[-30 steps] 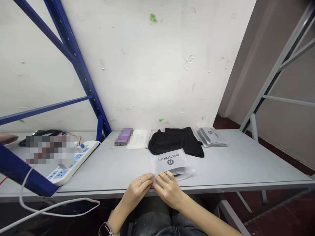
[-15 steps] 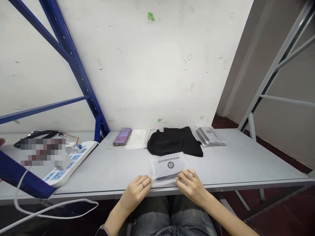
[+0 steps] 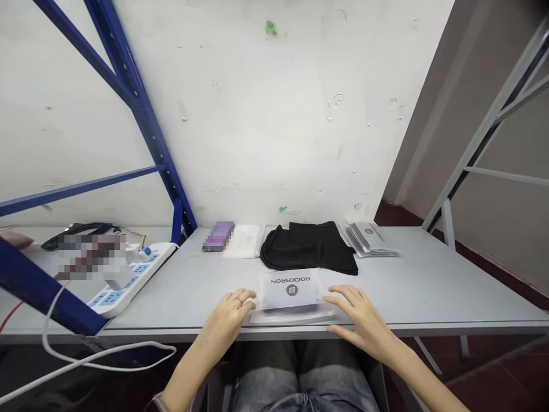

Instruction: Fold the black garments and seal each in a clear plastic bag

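Note:
A clear plastic bag (image 3: 291,289) with a white printed card and dark contents lies flat at the table's front edge. "ROCKBROS" and a round logo on it appear upside down to me. My left hand (image 3: 234,312) is at the bag's left side, thumb and fingers apart, the fingertips close to its edge. On the right, my right hand (image 3: 358,317) is spread beside the bag, nothing in its fingers. Just beyond the bag lies folded black cloth (image 3: 309,249).
Several similar packaged bags (image 3: 372,239) are stacked at the back right. A white packet (image 3: 244,240) and a phone (image 3: 218,236), partly blurred, lie back left. A power strip (image 3: 128,286) with plugs and cables is at left, by a blue metal frame (image 3: 146,126).
Both hands have loosened from the bag's near edge; the right has moved right and spread its fingers. The bag has settled flatter on the table. The view has shifted slightly.

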Action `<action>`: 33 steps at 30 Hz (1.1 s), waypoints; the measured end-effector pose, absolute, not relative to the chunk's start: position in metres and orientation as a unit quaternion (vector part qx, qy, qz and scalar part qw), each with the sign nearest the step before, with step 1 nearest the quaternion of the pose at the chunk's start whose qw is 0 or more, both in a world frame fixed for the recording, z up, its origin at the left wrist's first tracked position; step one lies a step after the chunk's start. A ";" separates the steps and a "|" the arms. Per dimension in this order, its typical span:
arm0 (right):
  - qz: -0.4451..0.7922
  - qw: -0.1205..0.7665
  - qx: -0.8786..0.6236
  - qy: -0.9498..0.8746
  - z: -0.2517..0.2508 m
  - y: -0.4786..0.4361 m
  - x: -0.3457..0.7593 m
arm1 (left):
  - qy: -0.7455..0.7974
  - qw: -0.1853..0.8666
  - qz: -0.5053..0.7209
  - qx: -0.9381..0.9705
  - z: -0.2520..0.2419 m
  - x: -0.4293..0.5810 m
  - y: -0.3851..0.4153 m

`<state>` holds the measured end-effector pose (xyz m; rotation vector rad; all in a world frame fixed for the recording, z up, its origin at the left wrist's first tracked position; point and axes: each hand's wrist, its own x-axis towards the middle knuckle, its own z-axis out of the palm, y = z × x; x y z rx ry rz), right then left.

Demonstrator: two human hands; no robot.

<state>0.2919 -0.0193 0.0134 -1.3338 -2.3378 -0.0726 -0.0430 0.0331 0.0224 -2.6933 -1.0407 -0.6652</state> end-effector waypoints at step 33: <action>0.024 0.150 -0.392 -0.907 -0.002 -0.041 0.261 | -0.449 -0.122 -0.111 -0.878 -0.017 -0.009 0.073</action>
